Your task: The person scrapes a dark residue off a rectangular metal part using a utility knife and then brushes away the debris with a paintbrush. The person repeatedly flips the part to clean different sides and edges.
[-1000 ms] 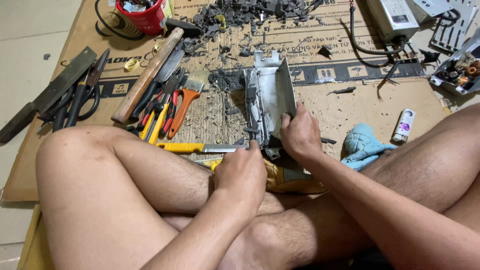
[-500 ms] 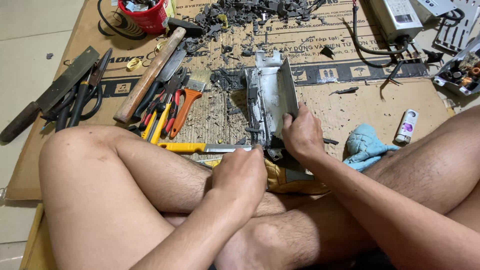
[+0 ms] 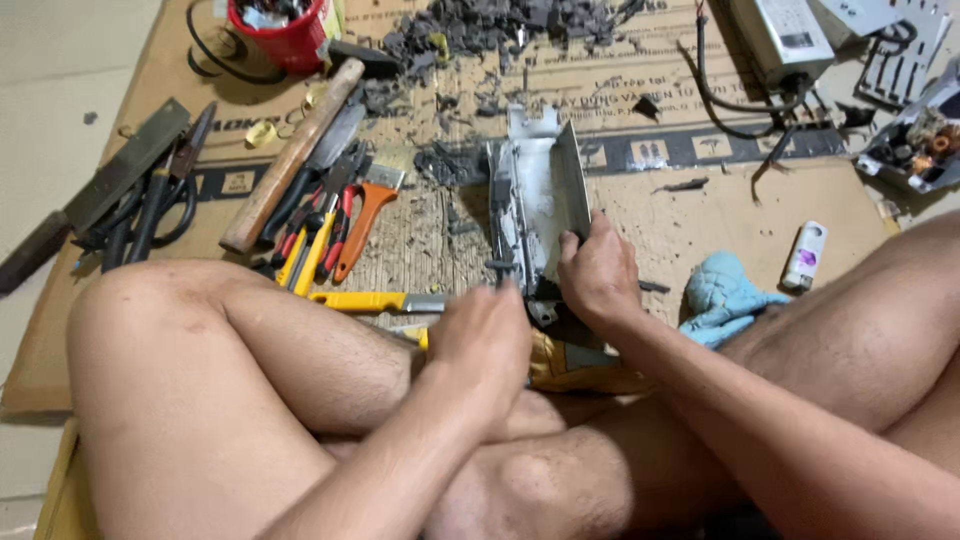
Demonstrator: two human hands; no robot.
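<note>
A grey metal casing (image 3: 540,195), long and open like a trough, stands on the cardboard between my knees. My right hand (image 3: 600,275) grips its near right edge. My left hand (image 3: 482,340) is curled against the casing's near end, back turned to the camera and fingertips hidden. A yellow cloth (image 3: 570,365) lies under both hands on my crossed legs. A yellow-handled knife (image 3: 365,300) lies just left of my left hand, blade pointing at it.
Hammer (image 3: 290,155), orange scraper (image 3: 362,225), pliers and cutters lie left on the cardboard (image 3: 680,215). Scissors (image 3: 160,195) sit further left, a red cup (image 3: 280,30) at the back. Grey debris (image 3: 480,30) is piled behind. Blue cloth (image 3: 725,295), white lighter (image 3: 805,255), electronic parts (image 3: 915,140) are at right.
Both hands stay on the casing's near end. My left hand has shifted slightly toward it. The view has tilted a little.
</note>
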